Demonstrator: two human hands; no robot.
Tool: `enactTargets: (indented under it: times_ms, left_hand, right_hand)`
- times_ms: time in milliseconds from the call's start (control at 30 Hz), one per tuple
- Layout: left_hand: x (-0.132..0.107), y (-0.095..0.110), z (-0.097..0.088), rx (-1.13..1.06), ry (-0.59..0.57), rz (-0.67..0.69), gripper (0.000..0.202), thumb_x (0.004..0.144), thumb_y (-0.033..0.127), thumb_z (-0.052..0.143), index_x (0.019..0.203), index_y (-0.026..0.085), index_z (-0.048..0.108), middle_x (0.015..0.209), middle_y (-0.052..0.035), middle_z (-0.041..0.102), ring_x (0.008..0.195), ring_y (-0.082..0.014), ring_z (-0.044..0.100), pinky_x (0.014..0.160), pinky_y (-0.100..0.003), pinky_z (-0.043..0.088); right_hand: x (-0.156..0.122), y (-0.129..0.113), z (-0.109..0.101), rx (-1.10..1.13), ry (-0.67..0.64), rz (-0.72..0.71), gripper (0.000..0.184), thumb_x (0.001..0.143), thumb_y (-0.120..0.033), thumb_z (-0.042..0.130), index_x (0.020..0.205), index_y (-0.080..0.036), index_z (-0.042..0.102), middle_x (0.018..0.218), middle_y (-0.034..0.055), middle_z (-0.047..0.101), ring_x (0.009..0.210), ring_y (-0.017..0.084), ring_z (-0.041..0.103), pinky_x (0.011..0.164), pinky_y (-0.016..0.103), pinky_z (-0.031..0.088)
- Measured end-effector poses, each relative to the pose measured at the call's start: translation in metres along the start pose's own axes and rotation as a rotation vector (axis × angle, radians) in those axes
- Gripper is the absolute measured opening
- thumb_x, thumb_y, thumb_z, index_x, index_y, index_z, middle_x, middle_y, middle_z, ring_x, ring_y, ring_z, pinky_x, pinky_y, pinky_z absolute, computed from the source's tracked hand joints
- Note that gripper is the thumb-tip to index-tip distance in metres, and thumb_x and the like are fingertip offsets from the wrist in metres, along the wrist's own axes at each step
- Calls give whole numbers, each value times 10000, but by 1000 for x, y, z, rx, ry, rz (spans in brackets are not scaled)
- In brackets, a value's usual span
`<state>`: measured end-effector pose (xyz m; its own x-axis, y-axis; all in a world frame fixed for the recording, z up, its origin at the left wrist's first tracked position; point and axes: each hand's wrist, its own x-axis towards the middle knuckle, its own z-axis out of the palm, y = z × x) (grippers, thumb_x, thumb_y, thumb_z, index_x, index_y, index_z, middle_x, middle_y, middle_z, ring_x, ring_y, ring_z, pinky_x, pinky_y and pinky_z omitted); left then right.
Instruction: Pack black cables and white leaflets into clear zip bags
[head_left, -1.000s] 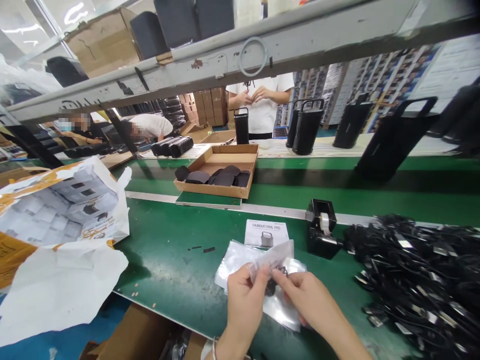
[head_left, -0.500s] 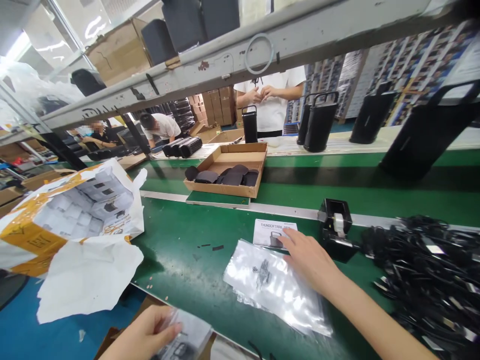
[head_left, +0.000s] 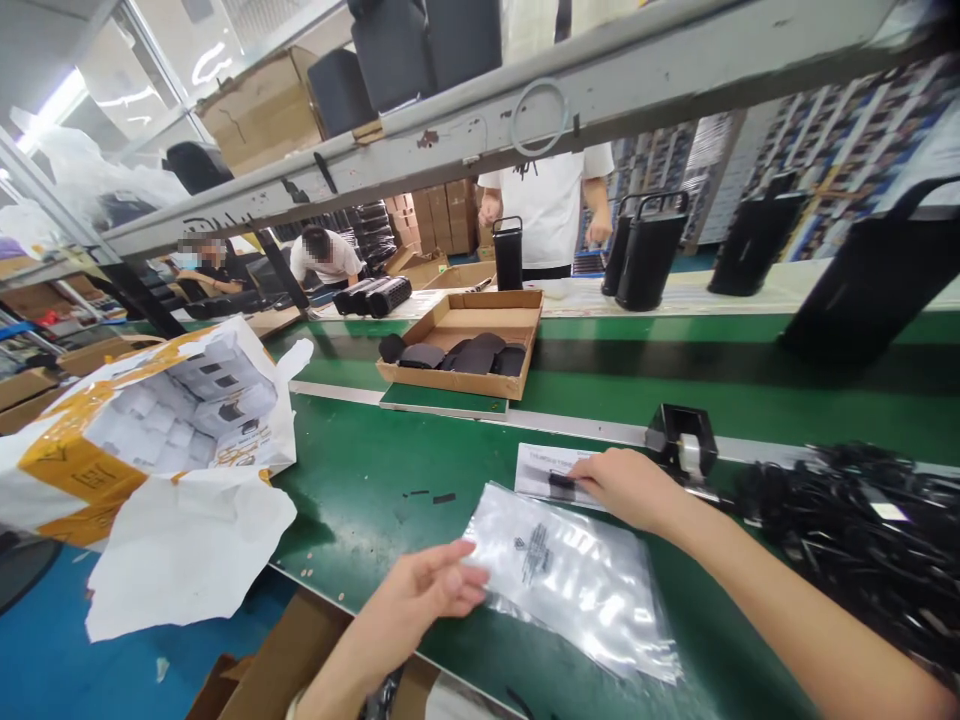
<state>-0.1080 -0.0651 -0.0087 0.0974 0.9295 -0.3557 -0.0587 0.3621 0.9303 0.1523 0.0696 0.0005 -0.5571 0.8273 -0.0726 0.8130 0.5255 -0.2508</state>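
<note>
My left hand [head_left: 439,592] is at the left edge of a stack of clear plastic bags [head_left: 577,580]. Its fingers are apart, and whether they touch the bags I cannot tell. Above the bags lies a white printed booklet [head_left: 534,470], partly slid under their top edge and slightly blurred. The bent fingers of my right hand [head_left: 626,487] are closed together at the booklet's right side. A black tape dispenser [head_left: 679,440] stands just beyond that hand. To the right is a tangled heap of black cables [head_left: 847,540].
An open white-and-yellow sack [head_left: 90,470] of small white boxes sits left. A shallow carton [head_left: 517,385] holds dark curved pieces. Black speakers with handles [head_left: 649,255] line the far side beneath a shelf beam [head_left: 450,140]. A co-worker in a white shirt [head_left: 540,215] stands opposite.
My left hand has let go of the bagged booklet over the carton below the table edge and moved up and right to the bags. My right hand's fingers have closed at the booklet.
</note>
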Motion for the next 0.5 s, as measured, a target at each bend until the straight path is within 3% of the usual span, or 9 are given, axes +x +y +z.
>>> enactTargets:
  times_ms: [67,167,200,233,300,333,400,467,500]
  left_hand:
    - [18,3,27,-269,-21,-81,638,704,606,660,1120,123,644,1132,-183,667,968,-269,660,877,-372,492]
    - [37,-2,54,-375,-87,-149,524,718,495,713,1062,104,663,1095,-169,681,953,-253,661,868,-351,495]
    - [40,-5,61,-356,-114,-128,487,709,449,736,1050,108,668,1052,-152,697,922,-243,665,841,-339,501]
    - [42,-7,66,-328,-145,-98,468,701,428,748,1039,113,673,1009,-136,710,889,-236,666,810,-331,505]
    - [43,-11,76,-257,-230,-63,460,698,457,738,1001,114,684,923,-117,720,826,-230,662,762,-327,499]
    - [42,-13,80,-217,-267,-51,463,713,489,710,983,114,686,892,-110,717,806,-225,655,753,-324,491]
    - [43,-15,88,-113,-274,1,454,760,526,640,982,131,670,848,-83,697,772,-202,631,739,-312,471]
    - [46,-16,95,88,-153,105,363,812,485,587,965,162,648,817,-47,655,710,-170,587,692,-290,447]
    - [48,-17,99,230,-77,170,281,826,433,585,925,177,646,806,-31,629,681,-159,561,669,-283,430]
  right_hand:
    - [-20,-13,7,39,59,-29,203,889,-201,509,978,-254,684,937,38,721,868,208,663,818,371,497]
    - [-58,-28,30,119,125,-82,292,844,-175,503,1026,-306,690,1055,11,718,973,211,649,960,364,426]
    - [-70,-29,38,168,212,-35,300,859,-246,488,1101,-280,662,1160,46,675,1050,236,615,975,386,416]
    - [-82,-28,45,279,372,105,362,855,-328,493,1187,-249,612,1227,81,631,1057,254,608,934,387,453]
    - [-101,-22,55,579,545,388,519,807,-485,524,1243,-204,549,1183,125,635,911,261,653,758,364,538]
    - [-109,-17,58,753,531,486,510,777,-526,548,1166,-199,588,1060,113,676,788,242,663,653,334,549]
    - [-125,-4,61,1034,355,552,350,732,-545,598,839,-217,655,723,34,669,573,188,605,503,277,506]
    - [-142,10,64,1153,267,610,324,683,-536,653,593,-230,596,521,-12,569,474,160,536,429,254,452]
    - [-151,16,67,1161,296,674,322,647,-529,685,551,-240,583,489,-18,551,452,159,522,407,255,438]
